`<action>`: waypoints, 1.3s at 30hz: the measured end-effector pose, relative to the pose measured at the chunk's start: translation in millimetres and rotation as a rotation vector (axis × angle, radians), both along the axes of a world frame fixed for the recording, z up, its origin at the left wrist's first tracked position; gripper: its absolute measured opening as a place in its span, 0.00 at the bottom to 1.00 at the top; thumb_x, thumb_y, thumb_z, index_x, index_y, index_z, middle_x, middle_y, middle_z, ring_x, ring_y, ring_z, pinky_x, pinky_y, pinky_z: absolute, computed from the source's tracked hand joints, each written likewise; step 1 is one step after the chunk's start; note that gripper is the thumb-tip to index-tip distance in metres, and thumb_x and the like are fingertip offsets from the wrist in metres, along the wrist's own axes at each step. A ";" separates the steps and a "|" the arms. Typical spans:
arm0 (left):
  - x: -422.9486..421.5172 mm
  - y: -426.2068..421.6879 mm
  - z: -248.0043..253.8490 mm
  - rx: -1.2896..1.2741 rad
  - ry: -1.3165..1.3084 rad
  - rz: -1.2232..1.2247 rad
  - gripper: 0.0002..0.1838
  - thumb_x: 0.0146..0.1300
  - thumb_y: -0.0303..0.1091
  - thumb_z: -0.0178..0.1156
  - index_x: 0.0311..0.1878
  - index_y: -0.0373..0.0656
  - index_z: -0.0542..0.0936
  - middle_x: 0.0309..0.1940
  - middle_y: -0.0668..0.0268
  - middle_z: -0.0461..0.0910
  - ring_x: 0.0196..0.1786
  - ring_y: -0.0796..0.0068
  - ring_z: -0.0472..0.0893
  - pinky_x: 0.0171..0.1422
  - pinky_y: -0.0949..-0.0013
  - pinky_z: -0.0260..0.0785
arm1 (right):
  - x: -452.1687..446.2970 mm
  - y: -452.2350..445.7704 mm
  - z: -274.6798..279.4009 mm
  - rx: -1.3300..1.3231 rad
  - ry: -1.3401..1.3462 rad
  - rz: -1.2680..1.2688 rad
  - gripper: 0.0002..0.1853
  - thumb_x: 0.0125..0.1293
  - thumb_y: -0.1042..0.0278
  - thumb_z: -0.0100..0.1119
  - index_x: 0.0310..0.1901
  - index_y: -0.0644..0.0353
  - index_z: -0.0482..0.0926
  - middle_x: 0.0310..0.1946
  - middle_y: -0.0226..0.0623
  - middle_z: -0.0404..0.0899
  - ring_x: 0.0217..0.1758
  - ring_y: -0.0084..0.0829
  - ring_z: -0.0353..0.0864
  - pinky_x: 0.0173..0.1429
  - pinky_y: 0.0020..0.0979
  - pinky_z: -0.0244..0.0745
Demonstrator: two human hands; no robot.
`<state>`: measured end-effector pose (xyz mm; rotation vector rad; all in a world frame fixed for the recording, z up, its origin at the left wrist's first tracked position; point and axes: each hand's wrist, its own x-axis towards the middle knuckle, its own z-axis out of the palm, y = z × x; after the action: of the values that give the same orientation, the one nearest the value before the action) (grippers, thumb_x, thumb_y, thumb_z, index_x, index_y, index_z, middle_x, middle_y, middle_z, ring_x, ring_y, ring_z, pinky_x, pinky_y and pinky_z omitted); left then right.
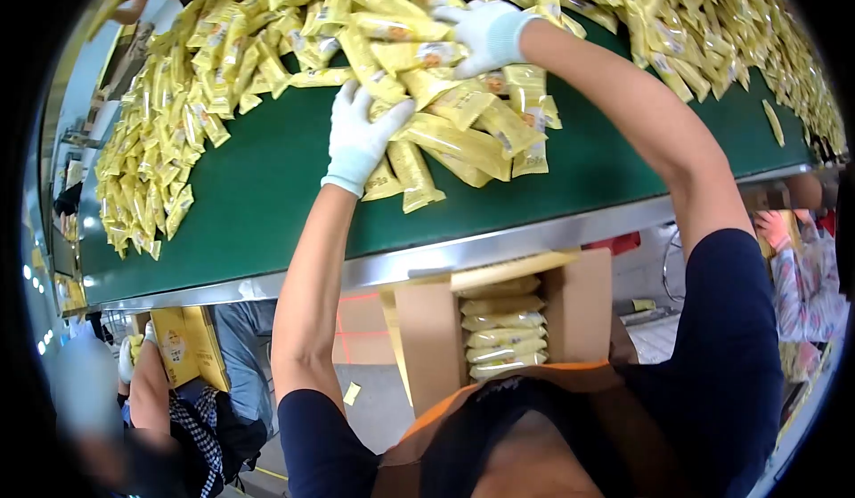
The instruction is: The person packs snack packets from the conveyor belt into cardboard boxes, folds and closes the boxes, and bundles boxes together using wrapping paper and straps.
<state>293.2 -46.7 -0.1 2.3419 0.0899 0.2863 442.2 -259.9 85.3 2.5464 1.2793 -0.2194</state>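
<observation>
Both of my hands wear white gloves and are among yellow snack packets [454, 146] heaped on a green conveyor belt [258, 173]. My left hand [361, 137] is at the near left side of the heap, thumb spread away from the fingers, touching packets. Farther back and to the right, my right hand [485, 36] lies over the packets with fingers stretched to the left. Its fingertips are partly lost among the wrappers. Between the two hands are several loose packets pointing different ways. Neither hand is visibly closed around a packet.
Below the belt's metal edge [401, 265], an open cardboard box [426, 333] holds a stack of yellow packets. More packets are piled at the belt's far side, left and right. A co-worker's gloved hand [126, 360] is at lower left; another person's sleeve [806, 284] shows at right.
</observation>
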 end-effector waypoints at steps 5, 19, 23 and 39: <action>-25.7 -32.3 15.3 0.222 -0.019 -0.057 0.37 0.55 0.53 0.70 0.68 0.53 0.74 0.70 0.47 0.64 0.72 0.49 0.63 0.74 0.56 0.57 | -14.6 -121.3 4.8 0.226 -0.089 -0.169 0.31 0.62 0.41 0.57 0.62 0.49 0.76 0.74 0.34 0.61 0.60 0.50 0.77 0.63 0.44 0.72; -94.7 -77.3 61.3 0.692 0.062 -0.458 0.41 0.48 0.45 0.73 0.69 0.57 0.71 0.70 0.57 0.66 0.69 0.47 0.67 0.71 0.52 0.63 | -157.4 -218.0 -49.5 0.591 -0.122 -0.213 0.26 0.56 0.61 0.66 0.57 0.55 0.74 0.44 0.41 0.76 0.49 0.44 0.75 0.56 0.44 0.71; -115.9 -62.2 82.3 0.639 0.134 -0.470 0.33 0.54 0.49 0.69 0.64 0.51 0.76 0.69 0.56 0.69 0.66 0.47 0.71 0.69 0.53 0.66 | -173.9 -260.7 -18.4 0.459 -0.012 -0.357 0.18 0.59 0.57 0.63 0.49 0.55 0.76 0.40 0.41 0.78 0.44 0.46 0.80 0.49 0.43 0.75; -136.3 -36.9 81.5 0.290 -0.053 -0.132 0.35 0.57 0.21 0.63 0.70 0.42 0.68 0.52 0.55 0.77 0.55 0.59 0.79 0.61 0.62 0.71 | -156.9 -208.4 19.9 0.539 0.077 -0.333 0.26 0.54 0.68 0.61 0.58 0.53 0.75 0.39 0.44 0.82 0.45 0.46 0.82 0.51 0.43 0.78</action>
<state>157.0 -83.7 81.4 2.6110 -0.1409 0.3127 285.4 -468.3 105.2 3.2380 1.0347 -0.0393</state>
